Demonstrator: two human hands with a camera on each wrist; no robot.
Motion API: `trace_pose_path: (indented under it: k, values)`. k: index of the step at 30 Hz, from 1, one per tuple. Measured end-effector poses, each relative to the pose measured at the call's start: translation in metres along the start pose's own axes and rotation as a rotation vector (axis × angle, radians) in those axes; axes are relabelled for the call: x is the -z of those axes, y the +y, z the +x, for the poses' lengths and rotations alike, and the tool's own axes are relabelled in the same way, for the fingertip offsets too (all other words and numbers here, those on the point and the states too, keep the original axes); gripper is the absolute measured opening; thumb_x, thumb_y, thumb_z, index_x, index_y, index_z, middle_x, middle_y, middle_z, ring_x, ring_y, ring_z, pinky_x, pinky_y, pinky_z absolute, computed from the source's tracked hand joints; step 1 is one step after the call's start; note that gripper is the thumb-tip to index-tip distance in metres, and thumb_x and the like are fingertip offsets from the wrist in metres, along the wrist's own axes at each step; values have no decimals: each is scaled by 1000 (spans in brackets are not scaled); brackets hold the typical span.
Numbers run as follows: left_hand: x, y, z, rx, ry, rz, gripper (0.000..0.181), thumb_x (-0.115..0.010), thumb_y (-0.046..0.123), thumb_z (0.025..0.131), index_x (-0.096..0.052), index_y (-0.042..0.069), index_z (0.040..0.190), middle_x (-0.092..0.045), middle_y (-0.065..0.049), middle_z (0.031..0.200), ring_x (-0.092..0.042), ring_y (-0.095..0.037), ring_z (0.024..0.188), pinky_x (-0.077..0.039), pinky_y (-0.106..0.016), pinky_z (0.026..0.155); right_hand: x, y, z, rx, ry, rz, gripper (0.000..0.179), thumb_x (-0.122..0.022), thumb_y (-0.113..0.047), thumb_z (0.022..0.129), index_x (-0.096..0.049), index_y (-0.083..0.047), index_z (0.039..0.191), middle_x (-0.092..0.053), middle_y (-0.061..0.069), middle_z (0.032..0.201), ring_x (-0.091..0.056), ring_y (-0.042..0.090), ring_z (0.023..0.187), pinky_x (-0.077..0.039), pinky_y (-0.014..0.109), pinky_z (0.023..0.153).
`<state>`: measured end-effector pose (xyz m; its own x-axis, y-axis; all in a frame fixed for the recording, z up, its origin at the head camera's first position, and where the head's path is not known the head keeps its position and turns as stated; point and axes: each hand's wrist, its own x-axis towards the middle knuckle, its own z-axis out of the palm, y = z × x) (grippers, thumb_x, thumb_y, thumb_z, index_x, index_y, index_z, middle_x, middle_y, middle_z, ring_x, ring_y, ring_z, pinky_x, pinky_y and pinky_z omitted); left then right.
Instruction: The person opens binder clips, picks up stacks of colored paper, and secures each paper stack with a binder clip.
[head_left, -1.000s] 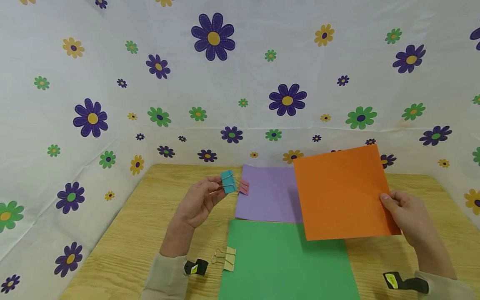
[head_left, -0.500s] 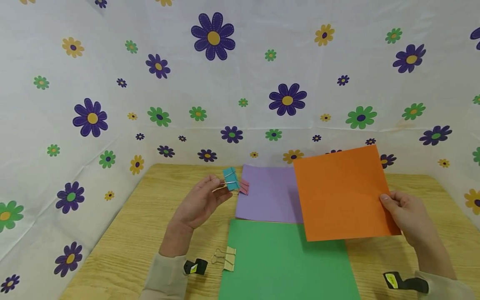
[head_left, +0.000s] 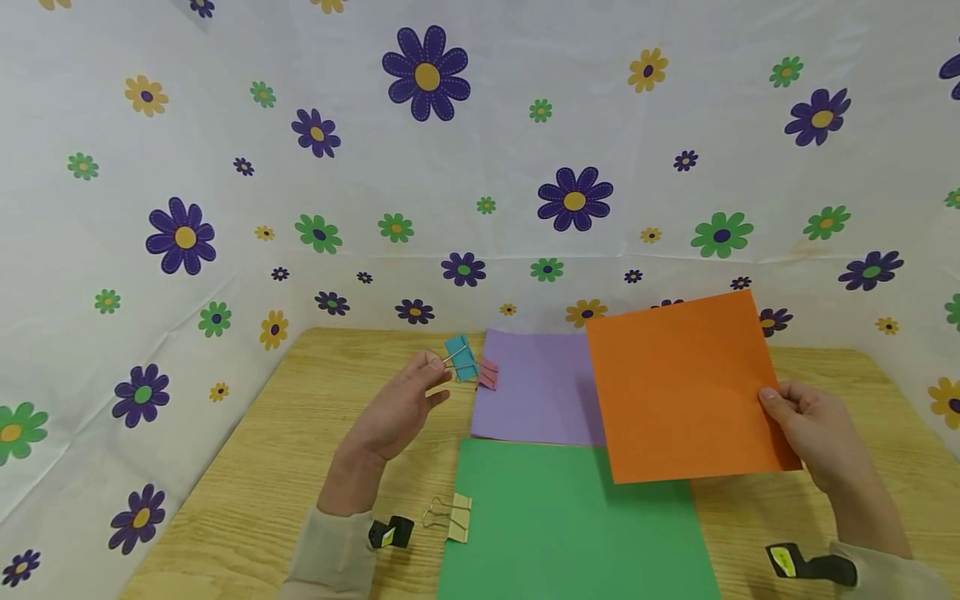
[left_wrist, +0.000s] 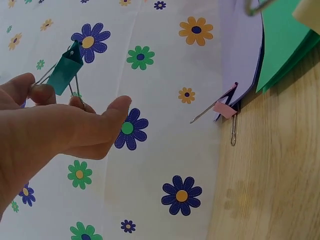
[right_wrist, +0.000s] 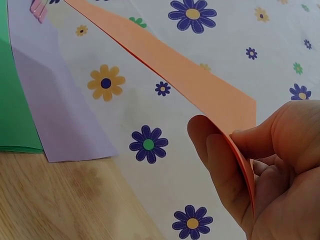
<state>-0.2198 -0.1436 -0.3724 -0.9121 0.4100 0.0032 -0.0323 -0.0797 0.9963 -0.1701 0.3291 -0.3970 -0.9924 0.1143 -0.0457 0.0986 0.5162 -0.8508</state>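
In the head view my left hand holds a blue binder clip by its wire handles, raised over the table. The left wrist view shows the same binder clip with fingers at its wire handles; its jaws look apart from any paper. My right hand pinches the right edge of the orange paper, which is held up and tilted. From the right wrist view, the orange paper looks like a thin stack between thumb and fingers, bending slightly near the grip.
Purple paper with a pink binder clip on its left edge lies at the back of the wooden table. In front is green paper, with a yellow binder clip on its left side. Flowered cloth hangs behind.
The blue binder clip has shifted slightly up and right and turned in my left hand, whose fingers have changed position on the handles. The right hand and orange paper have barely moved.
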Motion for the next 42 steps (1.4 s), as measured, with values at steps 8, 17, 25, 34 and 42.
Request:
trace_pose_path:
  k: [8,17,25,34,42]
  values:
    - [-4,2,-1,6,8,39,19,-34,22,110,-34,8,97,-33,-9,114,-29,-37,135,-23,-52,117,-3,-5,0,14,2,5,54,-40,-33,107,-49,16,127,-64,1,85,-62,12,69,-57,31,61]
    - [-4,1,-1,26,28,12,18,-33,19,110,-36,7,98,-34,-10,114,-25,-41,139,-20,-53,119,-12,-19,-5,36,32,32,52,-42,-33,107,-52,14,125,-63,-1,81,-62,14,65,-57,32,58]
    - [-6,3,-1,12,12,-10,19,-30,20,110,-35,7,97,-37,-8,117,-36,-30,124,-26,-51,115,-20,-27,-7,92,49,80,45,-44,-27,107,-53,15,118,-62,-11,74,-62,12,61,-56,32,55]
    - [-8,5,-1,20,-21,-137,19,-26,19,111,-34,10,96,-50,-7,117,-52,-25,117,-45,-32,103,-22,-28,-8,85,46,103,44,-44,-27,107,-54,15,117,-63,-11,73,-63,13,60,-57,33,54]
    - [-14,2,2,18,57,-275,14,-41,11,107,-51,10,98,-61,-8,101,-65,-19,95,-55,-34,92,-23,-31,-8,73,34,100,44,-44,-28,107,-54,14,116,-63,-11,73,-63,13,61,-57,34,55]
